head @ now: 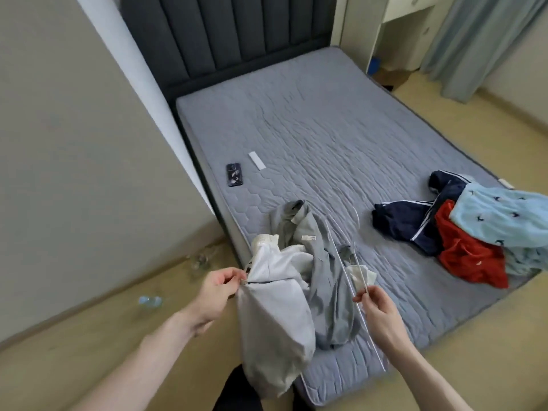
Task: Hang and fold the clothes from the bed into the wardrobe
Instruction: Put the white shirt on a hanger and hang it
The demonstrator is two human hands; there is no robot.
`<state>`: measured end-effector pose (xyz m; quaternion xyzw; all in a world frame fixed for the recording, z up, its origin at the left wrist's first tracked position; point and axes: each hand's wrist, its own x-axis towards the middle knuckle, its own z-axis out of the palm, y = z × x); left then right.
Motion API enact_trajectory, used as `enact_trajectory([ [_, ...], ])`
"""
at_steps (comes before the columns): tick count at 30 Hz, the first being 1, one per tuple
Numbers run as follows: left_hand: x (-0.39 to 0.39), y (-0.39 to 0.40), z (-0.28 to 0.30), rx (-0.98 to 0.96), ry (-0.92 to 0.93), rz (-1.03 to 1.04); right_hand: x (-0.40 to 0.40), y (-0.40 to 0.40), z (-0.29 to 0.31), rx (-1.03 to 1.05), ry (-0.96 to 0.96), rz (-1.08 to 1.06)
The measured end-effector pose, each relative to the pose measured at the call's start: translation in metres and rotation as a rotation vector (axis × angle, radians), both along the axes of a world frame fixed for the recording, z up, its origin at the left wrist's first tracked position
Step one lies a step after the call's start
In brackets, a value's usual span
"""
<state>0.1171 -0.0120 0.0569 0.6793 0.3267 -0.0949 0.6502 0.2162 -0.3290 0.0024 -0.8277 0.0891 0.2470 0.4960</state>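
Left hand [218, 289] pinches white garment [272, 315] edge; right hand [378, 312] grips wire hanger [344, 262] over bed [311, 137].

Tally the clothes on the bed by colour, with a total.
White: 1, the white garment
Grey: 1, the grey garment
Navy: 1, the navy jacket
Red: 1, the red garment
Light blue: 1, the light blue garment
Total: 5
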Motion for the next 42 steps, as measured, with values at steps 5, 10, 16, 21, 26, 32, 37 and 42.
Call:
enact_trajectory([
  [5,-0.051,-0.006,0.099,-0.009,-0.23,0.188,-0.007,0.009,0.032,-0.044,-0.078,0.174],
  [10,-0.093,0.008,0.178,0.002,-0.39,0.317,-0.009,0.047,0.051,-0.073,-0.154,0.353],
  [16,-0.115,0.03,0.264,-0.051,-0.707,0.395,-0.016,0.098,0.06,-0.125,-0.2,0.552],
  [21,-0.142,0.05,0.319,-0.051,-0.845,0.257,-0.019,0.165,0.092,-0.041,-0.343,0.565],
  [26,-0.197,0.086,0.336,-0.022,-0.822,0.121,-0.057,0.241,0.116,0.103,-0.397,0.635],
  [32,-0.321,0.115,0.269,-0.097,-0.445,-0.308,-0.127,0.29,0.147,0.477,-0.125,0.487],
  [37,-0.381,0.116,0.165,0.487,0.362,-0.714,-0.183,0.333,0.185,0.663,-0.01,0.503],
  [42,-0.403,0.163,0.129,0.563,0.115,0.0,-0.235,0.358,0.191,0.78,0.081,0.715],
])
